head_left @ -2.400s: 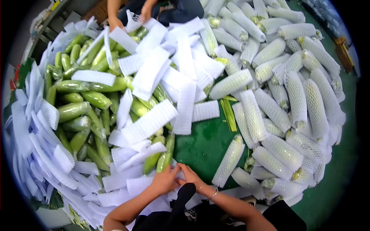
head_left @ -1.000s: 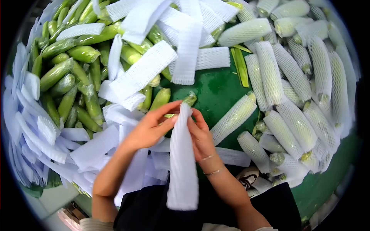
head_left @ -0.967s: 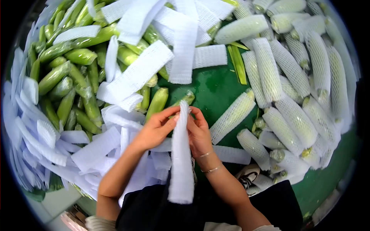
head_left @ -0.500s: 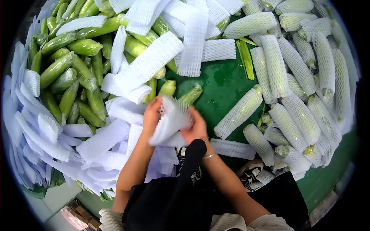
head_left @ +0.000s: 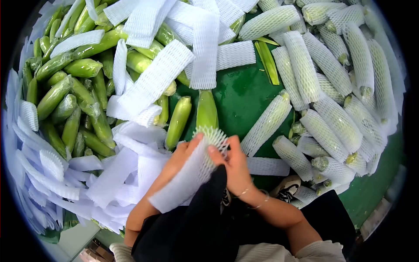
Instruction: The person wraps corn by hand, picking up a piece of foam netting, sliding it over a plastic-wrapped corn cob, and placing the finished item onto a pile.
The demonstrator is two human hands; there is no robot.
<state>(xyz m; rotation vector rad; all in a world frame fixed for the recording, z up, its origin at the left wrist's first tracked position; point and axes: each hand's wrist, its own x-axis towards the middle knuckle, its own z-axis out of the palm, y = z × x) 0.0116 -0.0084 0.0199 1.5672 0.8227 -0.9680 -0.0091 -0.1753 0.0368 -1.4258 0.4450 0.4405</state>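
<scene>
A white foam net sleeve [head_left: 185, 179] slants between my two hands, its upper end spread open over the lower end of a green wrapped vegetable [head_left: 206, 110]. My left hand [head_left: 180, 158] is closed on the sleeve's left side. My right hand [head_left: 233, 165] pinches the mesh edge on the right. Left of them another green vegetable [head_left: 178, 122] lies bare on the green surface [head_left: 238, 98].
Unsleeved green vegetables [head_left: 59, 98] are heaped at the upper left. Flat foam sleeves [head_left: 115, 177] pile up at the lower left, and more [head_left: 205, 48] lie at the top. Net-covered vegetables [head_left: 336, 118] fill the right side.
Both hands have moved down and slightly right. The sleeve, bunched before, is now stretched out with its mouth spread around the vegetable's end. The view has shifted a little.
</scene>
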